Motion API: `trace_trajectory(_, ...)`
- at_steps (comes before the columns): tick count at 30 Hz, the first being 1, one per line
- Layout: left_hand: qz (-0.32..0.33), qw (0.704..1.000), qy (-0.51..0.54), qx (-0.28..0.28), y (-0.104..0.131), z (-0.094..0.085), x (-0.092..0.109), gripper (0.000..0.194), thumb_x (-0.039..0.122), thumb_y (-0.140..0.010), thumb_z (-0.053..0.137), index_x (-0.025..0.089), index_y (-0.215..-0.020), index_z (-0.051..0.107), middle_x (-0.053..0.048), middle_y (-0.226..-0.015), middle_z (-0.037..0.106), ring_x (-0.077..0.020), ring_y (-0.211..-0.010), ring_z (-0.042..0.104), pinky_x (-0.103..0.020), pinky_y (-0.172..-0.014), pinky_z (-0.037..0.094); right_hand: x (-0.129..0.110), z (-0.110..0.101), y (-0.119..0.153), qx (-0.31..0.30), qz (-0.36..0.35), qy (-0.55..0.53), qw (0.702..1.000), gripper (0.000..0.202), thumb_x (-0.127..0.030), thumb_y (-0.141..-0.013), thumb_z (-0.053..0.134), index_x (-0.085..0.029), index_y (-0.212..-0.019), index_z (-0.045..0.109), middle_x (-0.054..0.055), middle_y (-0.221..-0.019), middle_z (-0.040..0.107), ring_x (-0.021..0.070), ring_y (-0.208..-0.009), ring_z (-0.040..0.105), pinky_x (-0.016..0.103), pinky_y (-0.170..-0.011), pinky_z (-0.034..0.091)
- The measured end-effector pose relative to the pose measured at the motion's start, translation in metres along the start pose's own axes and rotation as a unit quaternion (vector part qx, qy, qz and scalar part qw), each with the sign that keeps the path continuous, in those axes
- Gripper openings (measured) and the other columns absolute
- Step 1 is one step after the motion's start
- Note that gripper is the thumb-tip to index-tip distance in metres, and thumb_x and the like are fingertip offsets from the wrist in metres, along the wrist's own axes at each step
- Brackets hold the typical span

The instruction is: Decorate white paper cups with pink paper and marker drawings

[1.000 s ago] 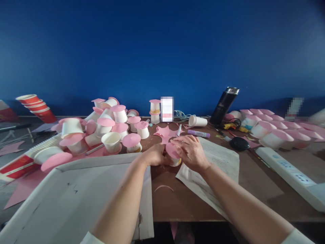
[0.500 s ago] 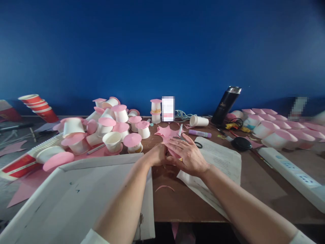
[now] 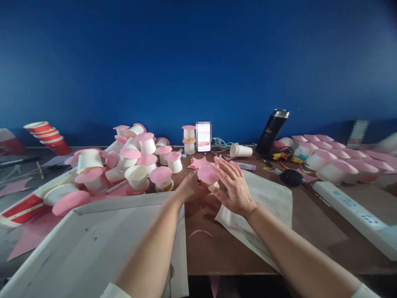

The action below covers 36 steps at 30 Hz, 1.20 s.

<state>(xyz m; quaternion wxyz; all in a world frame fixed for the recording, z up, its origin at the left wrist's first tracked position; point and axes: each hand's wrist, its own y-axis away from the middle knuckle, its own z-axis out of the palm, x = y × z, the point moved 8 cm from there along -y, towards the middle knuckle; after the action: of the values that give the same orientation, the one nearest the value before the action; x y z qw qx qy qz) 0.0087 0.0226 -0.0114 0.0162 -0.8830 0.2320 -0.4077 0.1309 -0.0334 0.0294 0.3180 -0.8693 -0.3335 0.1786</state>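
A pink paper disc (image 3: 207,172) lies on top of a paper cup between my hands, with only a bit of the cup's yellowish side showing below it. My left hand (image 3: 190,187) is at the left side of this cup, its fingers curled and mostly hidden, seemingly round the cup. Just right of the disc, my right hand (image 3: 232,186) is raised with fingers spread and its fingertips near the disc's edge. Pink paper scraps (image 3: 196,163) lie behind the disc.
Disc-topped cups (image 3: 147,142) are heaped at the left behind a white board (image 3: 124,244). A printed sheet (image 3: 273,198), glue stick (image 3: 245,166), black bottle (image 3: 273,131), power strip (image 3: 350,207) and more topped cups (image 3: 338,169) are on the right. A phone (image 3: 204,137) stands at the back.
My right hand has lifted off the disc and shifted right, its fingers spreading. The pink disc now shows between my hands. My left hand stays beside the cup.
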Motion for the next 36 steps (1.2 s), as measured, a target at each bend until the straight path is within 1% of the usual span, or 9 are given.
trace_trajectory(2, -0.019, 0.996, -0.046, 0.076, -0.002, -0.009, -0.003, 0.038, 0.021, -0.072, 0.072, 0.016, -0.109, 0.069, -0.012, -0.109, 0.073, -0.0287, -0.109, 0.065, -0.042, -0.095, 0.052, 0.002, -0.005, 0.0, 0.019, 0.014, 0.009, 1.0, 0.063, -0.049, -0.099, 0.046, -0.025, -0.156, 0.033, 0.014, -0.163, 0.034, 0.0305, -0.15, 0.032, 0.058, -0.119, 0.027)
trace_trajectory(5, -0.052, 0.978, -0.096, 0.176, 0.0, -0.018, -0.011, 0.053, 0.024, -0.071, 0.076, 0.017, -0.122, 0.063, -0.014, -0.12, 0.069, -0.0316, -0.118, 0.062, -0.046, -0.102, 0.049, 0.002, -0.001, -0.001, 0.002, 0.022, 0.024, 0.999, 0.066, -0.051, -0.098, 0.048, -0.027, -0.157, 0.03, 0.014, -0.166, 0.026, 0.0327, -0.153, 0.026, 0.06, -0.119, 0.026)
trace_trajectory(9, -0.08, 0.965, -0.113, 0.225, 0.005, -0.022, -0.018, 0.056, 0.024, -0.075, 0.071, 0.013, -0.128, 0.057, -0.018, -0.121, 0.068, -0.0335, -0.116, 0.063, -0.047, -0.1, 0.051, -0.004, 0.013, 0.001, -0.042, 0.006, 0.045, 0.998, 0.075, -0.058, -0.094, 0.053, -0.027, -0.158, 0.029, 0.014, -0.167, 0.021, 0.0369, -0.154, 0.019, 0.064, -0.119, 0.024)
trace_trajectory(15, -0.058, 0.963, -0.103, 0.244, 0.008, -0.024, -0.016, 0.054, 0.028, -0.081, 0.066, 0.015, -0.131, 0.053, -0.016, -0.124, 0.068, -0.0324, -0.116, 0.064, -0.045, -0.096, 0.053, -0.009, 0.026, 0.004, -0.066, -0.002, 0.061, 0.996, 0.08, -0.06, -0.09, 0.06, -0.032, -0.158, 0.029, 0.012, -0.169, 0.015, 0.0422, -0.153, 0.016, 0.069, -0.118, 0.022)
trace_trajectory(19, -0.056, 0.96, -0.106, 0.254, 0.008, -0.024, -0.02, 0.053, 0.029, -0.081, 0.066, 0.016, -0.131, 0.052, -0.015, -0.121, 0.069, -0.0313, -0.112, 0.066, -0.042, -0.092, 0.055, -0.009, 0.027, 0.004, -0.069, -0.003, 0.066, 0.995, 0.078, -0.061, -0.091, 0.058, -0.033, -0.158, 0.028, 0.013, -0.169, 0.014, 0.0418, -0.154, 0.015, 0.068, -0.119, 0.02)
trace_trajectory(23, -0.05, 0.958, -0.111, 0.258, 0.009, -0.026, -0.021, 0.057, 0.027, -0.08, 0.067, 0.016, -0.133, 0.05, -0.017, -0.125, 0.067, -0.0323, -0.114, 0.066, -0.043, -0.094, 0.054, -0.01, 0.028, 0.004, -0.07, -0.006, 0.067, 0.995, 0.076, -0.061, -0.092, 0.057, -0.035, -0.158, 0.029, 0.011, -0.169, 0.016, 0.041, -0.153, 0.016, 0.068, -0.119, 0.019)
trace_trajectory(27, -0.056, 0.957, -0.107, 0.262, 0.009, -0.029, -0.022, 0.061, 0.023, -0.076, 0.069, 0.019, -0.133, 0.049, -0.014, -0.127, 0.067, -0.0327, -0.118, 0.064, -0.044, -0.096, 0.054, -0.004, 0.023, 0.003, -0.047, 0.019, 0.057, 0.997, 0.08, -0.061, -0.093, 0.055, -0.031, -0.16, 0.024, 0.013, -0.169, 0.016, 0.0415, -0.153, 0.017, 0.068, -0.118, 0.021)
trace_trajectory(31, -0.03, 0.963, -0.126, 0.237, 0.007, -0.027, -0.018, 0.067, 0.013, -0.07, 0.067, 0.021, -0.134, 0.049, -0.013, -0.131, 0.064, -0.0328, -0.123, 0.061, -0.046, -0.099, 0.052, 0.007, 0.016, 0.003, -0.021, 0.052, 0.051, 0.997, 0.079, -0.061, -0.095, 0.05, -0.032, -0.161, 0.019, 0.012, -0.169, 0.012, 0.0432, -0.152, 0.017, 0.069, -0.117, 0.023)
trace_trajectory(36, 0.017, 0.974, -0.128, 0.186, 0.005, -0.02, -0.008, 0.07, 0.007, -0.068, 0.063, 0.023, -0.135, 0.048, -0.012, -0.136, 0.061, -0.0318, -0.128, 0.057, -0.049, -0.106, 0.047, 0.011, 0.016, 0.004, -0.024, 0.058, 0.044, 0.997, 0.071, -0.06, -0.096, 0.049, -0.034, -0.157, 0.028, 0.012, -0.168, 0.013, 0.0422, -0.153, 0.017, 0.069, -0.118, 0.019)
